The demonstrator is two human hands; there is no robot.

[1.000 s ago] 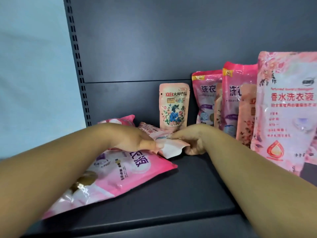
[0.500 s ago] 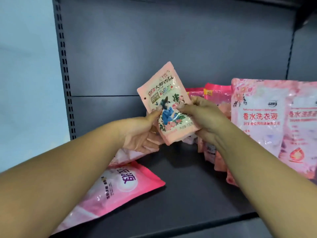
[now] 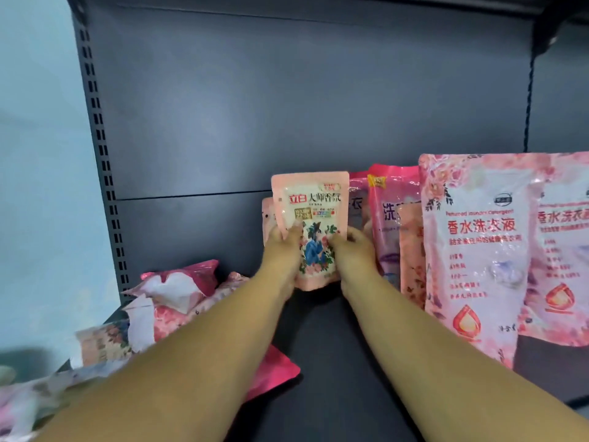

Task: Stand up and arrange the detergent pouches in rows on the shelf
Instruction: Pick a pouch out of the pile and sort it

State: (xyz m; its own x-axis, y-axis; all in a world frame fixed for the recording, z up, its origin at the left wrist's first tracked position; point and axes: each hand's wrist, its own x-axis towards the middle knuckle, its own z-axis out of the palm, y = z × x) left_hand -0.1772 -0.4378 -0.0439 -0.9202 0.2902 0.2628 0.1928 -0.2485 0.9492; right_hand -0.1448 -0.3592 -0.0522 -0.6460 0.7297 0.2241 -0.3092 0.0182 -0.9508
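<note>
- The left hand (image 3: 283,247) has its fingers (image 3: 294,229) curled round the left edge of the small floral pouch (image 3: 314,215), thumb on its front.
- The right hand (image 3: 353,247) grasps the same pouch at its right edge, its fingers wrapped behind and its thumb near the printed figure.
- The small floral pouch stands upright, front facing the viewer, its bottom on or just above the shelf (image 3: 334,362), toward the far side near the back panel (image 3: 287,106).
- Directly behind it, a second small pouch (image 3: 267,215) shows only a strip at its left edge.
- Just to the right stands a row of magenta pouches (image 3: 390,212), upright against the back panel, with a peach pouch (image 3: 411,260) in front of them.
- Nearer and further right, two large pale pink pouches (image 3: 475,250) stand upright side by side.
- On the left, several pouches lie flat in a loose heap (image 3: 172,291); a pink pouch (image 3: 277,371) lies under the left forearm.
</note>
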